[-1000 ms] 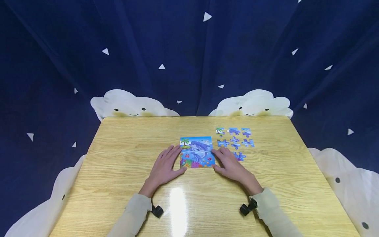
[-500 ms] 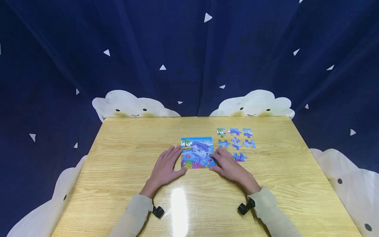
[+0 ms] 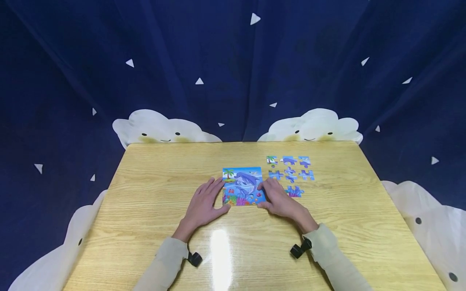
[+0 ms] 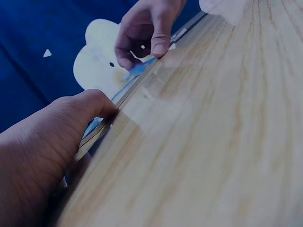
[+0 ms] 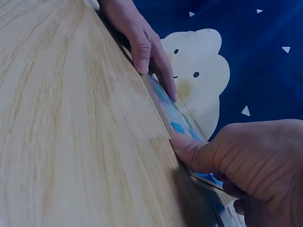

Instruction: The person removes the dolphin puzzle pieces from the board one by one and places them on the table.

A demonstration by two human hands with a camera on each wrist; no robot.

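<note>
A square puzzle board (image 3: 242, 188) with a dolphin and palm-tree picture lies flat at the middle of the table. My left hand (image 3: 203, 205) rests along its left side, fingers nearly straight, thumb at the front left corner. At the front right corner, my right hand (image 3: 282, 200) holds the board, its thumb (image 5: 194, 153) on the front edge and its other fingers bent over the right side. Loose jigsaw pieces (image 3: 290, 173) with parts of a like picture sit in rows just beyond the right hand, which hides part of the nearest row.
The wooden table (image 3: 164, 169) reaches back to a dark blue curtain (image 3: 225, 48) with white triangles. White smiling clouds (image 3: 313, 126) border its far edge. Small black cameras (image 3: 194, 259) hang at both wrists.
My right fingertips and thumb have shifted slightly left, over the board's right edge, and the fingers are more bent. The left hand, board and loose pieces stay in place.
</note>
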